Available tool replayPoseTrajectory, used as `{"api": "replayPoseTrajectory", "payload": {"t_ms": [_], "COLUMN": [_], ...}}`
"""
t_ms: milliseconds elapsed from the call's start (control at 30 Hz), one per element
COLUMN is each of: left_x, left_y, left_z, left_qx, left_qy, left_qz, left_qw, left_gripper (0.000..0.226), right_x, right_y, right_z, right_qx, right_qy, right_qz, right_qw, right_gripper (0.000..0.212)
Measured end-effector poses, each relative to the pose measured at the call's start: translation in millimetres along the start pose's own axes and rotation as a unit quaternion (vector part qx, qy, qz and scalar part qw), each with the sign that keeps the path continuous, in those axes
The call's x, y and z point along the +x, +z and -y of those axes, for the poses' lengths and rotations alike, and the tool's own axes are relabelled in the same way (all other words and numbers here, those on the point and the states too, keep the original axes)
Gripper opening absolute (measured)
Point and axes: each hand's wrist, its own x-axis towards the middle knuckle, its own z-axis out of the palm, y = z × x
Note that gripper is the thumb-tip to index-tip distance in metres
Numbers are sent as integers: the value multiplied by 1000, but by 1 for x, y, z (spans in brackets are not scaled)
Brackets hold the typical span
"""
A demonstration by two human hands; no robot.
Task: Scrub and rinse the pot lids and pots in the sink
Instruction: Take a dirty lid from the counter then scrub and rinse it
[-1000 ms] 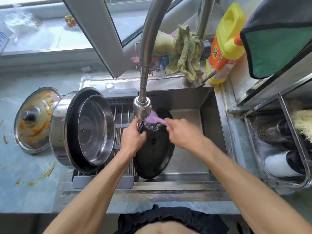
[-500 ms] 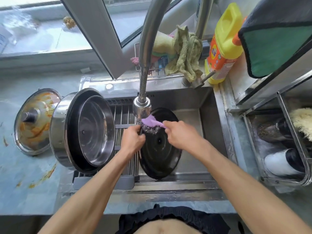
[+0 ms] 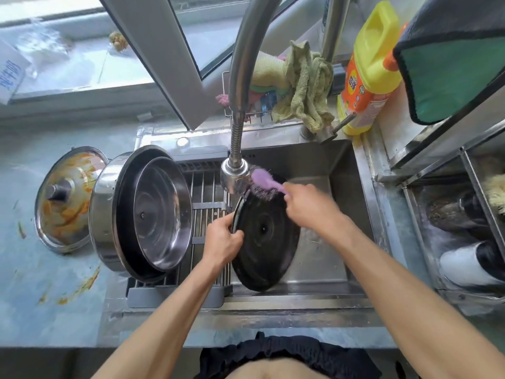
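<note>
- The black lid (image 3: pixel 266 236) is standing tilted on edge in the sink (image 3: pixel 341 170), its inner face turned toward the right hand (image 3: pixel 311 205).
- The left hand (image 3: pixel 222 240) is gripping the lid's left rim, steadying it.
- The right hand is holding the purple brush (image 3: pixel 262 183) at the lid's top edge, just beside the tap head (image 3: pixel 234 175); water flow is hard to make out.
- Remaining strokes probably run downward from the brush, nearer the right hand.
- A soiled lid (image 3: pixel 68 198) is lying on the bench (image 3: pixel 35 296), well apart.

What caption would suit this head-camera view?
Left hand grips a black lid in the sink; right hand scrubs it with a purple brush.
</note>
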Motion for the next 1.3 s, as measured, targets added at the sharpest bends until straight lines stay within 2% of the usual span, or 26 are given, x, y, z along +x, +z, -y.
{"api": "replayPoseTrajectory", "payload": {"t_ms": [67, 133, 200, 267, 333, 400, 500, 600, 667, 733, 767, 900, 1000, 1067, 1167, 1233, 1300], "left_x": [-7, -1, 10, 19, 21, 13, -1, 4, 13, 22, 22, 3, -4, 7, 26, 25, 16], "left_y": [-3, -6, -6, -2, 4, 10, 7, 4, 3, 6, 9, 7, 0, -1, 0, 1, -1], "left_z": [1, -2, -9, -14, -15, -10, -1, 3, 0, 0, -1, -3, -7, -13, -15, -12, -8], "left_qx": [-22, -19, 2, 38, 60, 13, -40, -72, -55, -12, -3, -50, -71, -39, 15, 14, 3], "left_qy": [15, 7, -24, -53, -57, -32, -1, 5, -9, -27, -37, -27, -18, -29, -70, -67, -53], "left_qz": [1, -6, -19, -37, -43, -31, -25, -23, -26, -51, -64, -44, -26, -40, -54, -48, -32], "left_qw": [1000, 1000, 1000, 997, 996, 999, 999, 997, 998, 998, 997, 997, 997, 998, 996, 996, 998], "left_gripper": [48, 51, 43, 21, 20, 19, 43, 59, 43, 10, 8, 33, 55, 50, 17, 14, 24], "right_x": [3, -6, -19, -27, -24, -13, -1, -8, -18, -24, -23, 2, 4, -9, -26, -17, -4], "right_y": [-7, -7, -1, 4, 4, 0, -6, -6, 0, 5, 6, -3, -9, -7, 1, -2, -9], "right_z": [-11, -6, 8, 19, 19, 9, -6, -2, 9, 18, 18, -3, -14, -1, 17, 8, -7], "right_qx": [-9, -1, -3, -26, -34, -18, 5, 8, 7, -4, -1, 31, 21, 19, -12, 3, 35], "right_qy": [19, -7, -59, -92, -82, -44, 8, -17, -55, -77, -73, 11, 13, -31, -85, -49, 0], "right_qz": [-1, 2, 5, 21, 33, 35, 19, 6, 8, 21, 26, 25, 11, 13, 33, 32, 37], "right_qw": [1000, 1000, 998, 995, 996, 998, 1000, 1000, 998, 997, 997, 999, 1000, 999, 996, 998, 999], "right_gripper": [25, 24, 20, 18, 17, 16, 20, 21, 17, 16, 16, 22, 23, 22, 22, 21, 20]}}
